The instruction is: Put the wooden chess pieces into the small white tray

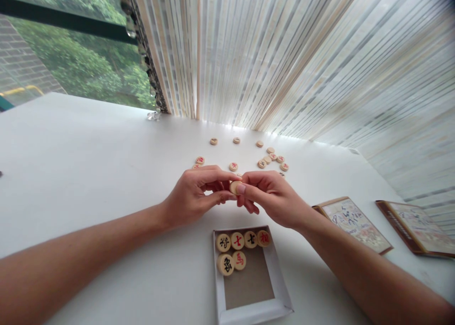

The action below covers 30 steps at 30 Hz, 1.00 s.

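My left hand (pixel 194 194) and my right hand (pixel 272 197) meet above the white table, both pinching one round wooden chess piece (pixel 234 187) between thumbs and fingertips. Below them lies a shallow white box (pixel 280 287) with a brown floor. Several wooden pieces (pixel 237 249) with black or red characters line its far edge, and two more sit in a second row. Beyond my hands, several loose pieces (pixel 272 159) lie scattered on the table.
The white table (pixel 88 173) runs to a window at the far left and a striped curtain (pixel 284 54) behind. Two flat brown-framed box parts with printed pictures, one nearer (pixel 355 223) and one further right (pixel 419 227), lie at my right. A small clear object (pixel 153 115) sits near the curtain's foot.
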Available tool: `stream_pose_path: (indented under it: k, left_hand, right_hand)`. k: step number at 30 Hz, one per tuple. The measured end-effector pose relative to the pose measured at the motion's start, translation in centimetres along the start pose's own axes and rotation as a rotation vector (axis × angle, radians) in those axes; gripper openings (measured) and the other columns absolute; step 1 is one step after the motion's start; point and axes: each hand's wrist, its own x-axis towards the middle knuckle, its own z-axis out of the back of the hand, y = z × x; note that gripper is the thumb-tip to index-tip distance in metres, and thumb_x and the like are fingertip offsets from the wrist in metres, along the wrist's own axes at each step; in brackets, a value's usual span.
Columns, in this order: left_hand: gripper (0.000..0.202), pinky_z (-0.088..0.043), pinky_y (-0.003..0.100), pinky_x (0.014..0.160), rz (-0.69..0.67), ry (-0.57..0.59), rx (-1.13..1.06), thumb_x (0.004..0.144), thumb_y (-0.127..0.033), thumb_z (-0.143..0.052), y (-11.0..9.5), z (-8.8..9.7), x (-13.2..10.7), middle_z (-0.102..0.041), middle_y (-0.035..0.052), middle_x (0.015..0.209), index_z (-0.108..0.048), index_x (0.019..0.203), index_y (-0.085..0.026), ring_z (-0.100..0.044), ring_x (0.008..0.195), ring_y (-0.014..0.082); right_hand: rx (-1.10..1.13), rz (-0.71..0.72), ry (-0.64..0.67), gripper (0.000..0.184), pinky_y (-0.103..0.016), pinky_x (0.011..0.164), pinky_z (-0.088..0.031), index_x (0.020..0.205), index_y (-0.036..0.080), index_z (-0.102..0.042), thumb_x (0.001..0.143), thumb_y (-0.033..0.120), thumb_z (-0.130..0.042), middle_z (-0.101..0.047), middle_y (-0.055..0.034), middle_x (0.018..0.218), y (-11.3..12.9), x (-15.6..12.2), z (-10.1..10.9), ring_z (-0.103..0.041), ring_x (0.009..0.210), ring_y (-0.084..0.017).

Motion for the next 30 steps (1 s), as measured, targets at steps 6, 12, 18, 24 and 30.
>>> stream_pose_path:
  k: [6, 12, 18, 24, 30]
  left_hand:
    - [0.028, -0.066, 0.026, 0.071, 0.015, 0.012, -0.05, 0.091, -0.022, -0.083, 0.0, 0.1, -0.1, -0.075, 0.0082, 0.093, -0.079, 0.116, -0.012, -0.077, 0.079, 0.017]
    - [0.023, -0.065, 0.023, 0.072, 0.028, -0.085, -0.058, 0.087, -0.024, -0.087, -0.2, -0.2, 0.1, -0.078, 0.0071, 0.091, -0.078, 0.105, -0.012, -0.076, 0.077, 0.014]
    - [0.011, -0.065, 0.026, 0.068, -0.149, -0.155, 0.155, 0.089, -0.022, -0.085, -0.1, 0.2, 0.1, -0.076, 0.0096, 0.099, -0.083, 0.097, -0.015, -0.073, 0.076, 0.0143]
    - [0.008, -0.064, 0.026, 0.074, -0.468, -0.07, 0.35, 0.093, -0.016, -0.08, -0.3, 0.3, -0.1, -0.076, 0.0073, 0.095, -0.083, 0.1, -0.02, -0.074, 0.08, 0.0138]
    - [0.012, -0.06, 0.023, 0.063, -0.465, 0.028, 0.353, 0.092, -0.018, -0.08, -0.4, -0.1, -0.4, -0.075, 0.0086, 0.095, -0.08, 0.104, -0.018, -0.07, 0.078, 0.0144]
  right_hand:
    - [-0.065, 0.021, 0.004, 0.041, -0.027, 0.052, -0.04, 0.078, 0.017, -0.069, 0.096, 0.054, -0.074, -0.061, 0.0001, 0.063, 0.0, -0.2, 0.0, -0.052, 0.055, -0.012]
    - [-0.542, 0.283, -0.124, 0.024, -0.027, 0.056, -0.043, 0.088, 0.016, -0.073, 0.102, 0.036, -0.068, -0.066, -0.001, 0.069, 0.6, -0.9, 0.0, -0.055, 0.06, -0.013]
    - [-0.564, 0.327, -0.206, 0.02, -0.031, 0.067, -0.06, 0.11, 0.017, -0.079, 0.099, 0.031, -0.072, -0.081, -0.0069, 0.088, 1.6, -1.7, -0.3, -0.074, 0.074, -0.018]
    - [-0.31, 0.177, -0.247, 0.033, -0.037, 0.075, -0.066, 0.113, 0.016, -0.081, 0.09, 0.039, -0.084, -0.084, -0.0106, 0.096, 0.3, -2.8, -1.4, -0.079, 0.082, -0.023]
    - [-0.252, 0.183, -0.256, 0.027, -0.033, 0.072, -0.063, 0.109, 0.019, -0.082, 0.09, 0.037, -0.085, -0.082, -0.0085, 0.096, -0.3, -4.0, -1.8, -0.074, 0.08, -0.02]
